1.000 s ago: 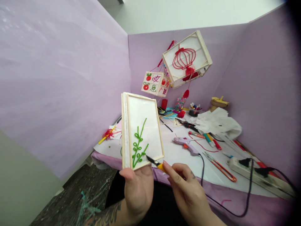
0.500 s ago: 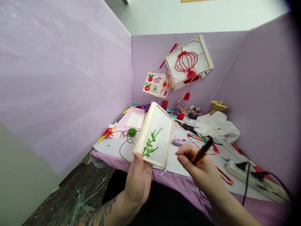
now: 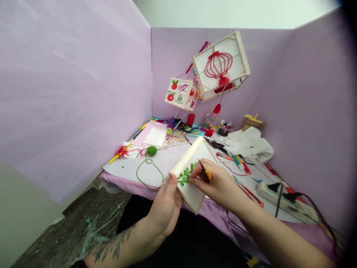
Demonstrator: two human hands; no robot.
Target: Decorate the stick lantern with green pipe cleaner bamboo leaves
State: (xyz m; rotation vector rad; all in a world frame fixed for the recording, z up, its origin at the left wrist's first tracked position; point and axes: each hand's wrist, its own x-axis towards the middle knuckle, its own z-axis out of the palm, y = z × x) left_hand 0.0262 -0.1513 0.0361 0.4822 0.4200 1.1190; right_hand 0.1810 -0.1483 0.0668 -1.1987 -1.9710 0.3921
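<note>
A wooden-framed white panel box [image 3: 196,203] with a green yarn branch design [image 3: 184,175] on its face is tilted above the table's front edge. My left hand [image 3: 167,201] grips its lower left corner, thumb on top. Over the panel, my right hand [image 3: 213,180] holds a small black-and-yellow tool [image 3: 205,171] with a pointed dark tip, tucked between its fingers. Its thumb and forefinger are pinched at the green yarn. A green yarn ball [image 3: 152,150] lies on the table to the left, a strand curling from it towards the panel.
Two decorated lanterns [image 3: 220,67] hang at the back. White crumpled sheets [image 3: 245,143], markers, a power strip [image 3: 287,203] with cables and orange-handled tools [image 3: 249,191] lie at right. A framed white panel [image 3: 155,137] and red yarn [image 3: 122,151] are at left.
My right hand has moved left and down onto the green design. The box has tilted further to the right and sits slightly lower. The view has shifted a little.
</note>
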